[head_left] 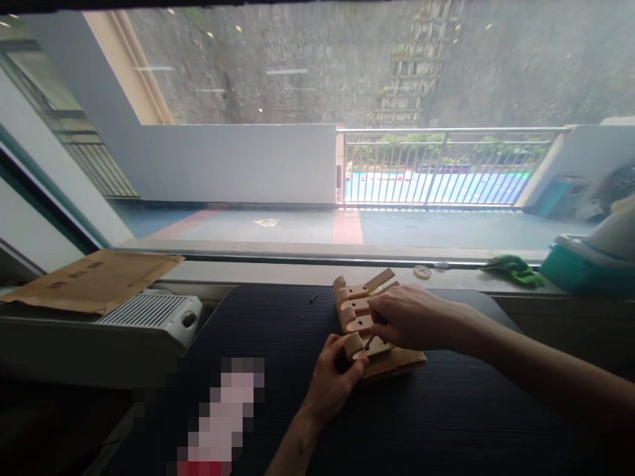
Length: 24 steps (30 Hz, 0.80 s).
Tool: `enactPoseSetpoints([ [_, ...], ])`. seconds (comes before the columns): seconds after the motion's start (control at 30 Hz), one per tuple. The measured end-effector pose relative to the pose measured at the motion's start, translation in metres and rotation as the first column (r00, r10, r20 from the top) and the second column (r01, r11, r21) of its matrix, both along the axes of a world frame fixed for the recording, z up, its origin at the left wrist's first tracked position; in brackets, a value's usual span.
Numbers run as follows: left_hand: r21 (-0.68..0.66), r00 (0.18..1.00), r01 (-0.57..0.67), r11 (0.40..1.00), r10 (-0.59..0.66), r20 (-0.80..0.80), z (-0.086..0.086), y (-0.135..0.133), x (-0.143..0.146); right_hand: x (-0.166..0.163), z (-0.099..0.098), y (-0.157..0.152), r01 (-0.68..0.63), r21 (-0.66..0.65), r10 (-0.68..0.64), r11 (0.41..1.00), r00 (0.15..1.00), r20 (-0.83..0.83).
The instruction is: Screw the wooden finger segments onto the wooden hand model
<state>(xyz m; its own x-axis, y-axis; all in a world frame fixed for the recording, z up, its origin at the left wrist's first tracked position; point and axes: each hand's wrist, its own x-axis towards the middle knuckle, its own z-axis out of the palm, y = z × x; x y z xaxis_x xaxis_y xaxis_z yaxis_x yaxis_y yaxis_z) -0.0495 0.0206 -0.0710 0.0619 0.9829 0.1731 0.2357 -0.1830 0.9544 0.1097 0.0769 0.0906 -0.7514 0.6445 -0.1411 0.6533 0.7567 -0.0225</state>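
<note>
A pale wooden piece (356, 291) with several rounded knobs, grooves and dark holes lies on the dark table. My left hand (333, 379) grips its near left end, thumb on the front knob and fingers around the side. My right hand (414, 316) is closed above the piece. From its fingertips a thin metal shaft (368, 343) slants down to a hole in the nearest section; its handle is hidden, and I cannot tell which tool it is. A flat wooden board (399, 363) shows under the near end. A small dark screw (313, 298) lies to the left.
The dark table (268, 330) stands against a window sill. On the sill are a tape roll (422, 272), a green cloth (513, 270) and a teal box (570, 264). At left, a brown envelope (94, 281) rests on a white slatted unit (153, 311). A blurred patch covers the lower left.
</note>
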Motion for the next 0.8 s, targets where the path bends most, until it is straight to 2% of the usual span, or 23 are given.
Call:
enactPoseSetpoints([
  [0.1, 0.003, 1.000, 0.006, 1.000, -0.006, -0.002, -0.001, 0.000, 0.000, -0.005, 0.008, -0.001, -0.022, 0.001, 0.022, 1.000, 0.998, 0.051],
  [0.23, 0.011, 1.000, 0.001, 1.000, -0.001, 0.007, -0.003, 0.000, 0.000, -0.006, 0.017, -0.002, -0.118, -0.032, 0.119, 0.993, 0.992, 0.034],
  [0.4, 0.043, 1.000, -0.001, 0.999, 0.001, 0.013, -0.007, 0.000, 0.000, -0.004, 0.011, -0.001, -0.177, -0.010, 0.177, 0.984, 0.984, 0.011],
  [0.6, 0.027, 1.000, 0.003, 1.000, -0.004, 0.016, -0.007, -0.001, 0.001, -0.005, 0.001, 0.002, -0.079, -0.045, 0.081, 0.996, 0.995, 0.057],
  [0.8, 0.022, 1.000, 0.007, 1.000, -0.007, 0.031, -0.004, -0.002, 0.001, -0.011, 0.006, -0.003, -0.028, 0.027, 0.025, 0.999, 0.994, 0.107],
])
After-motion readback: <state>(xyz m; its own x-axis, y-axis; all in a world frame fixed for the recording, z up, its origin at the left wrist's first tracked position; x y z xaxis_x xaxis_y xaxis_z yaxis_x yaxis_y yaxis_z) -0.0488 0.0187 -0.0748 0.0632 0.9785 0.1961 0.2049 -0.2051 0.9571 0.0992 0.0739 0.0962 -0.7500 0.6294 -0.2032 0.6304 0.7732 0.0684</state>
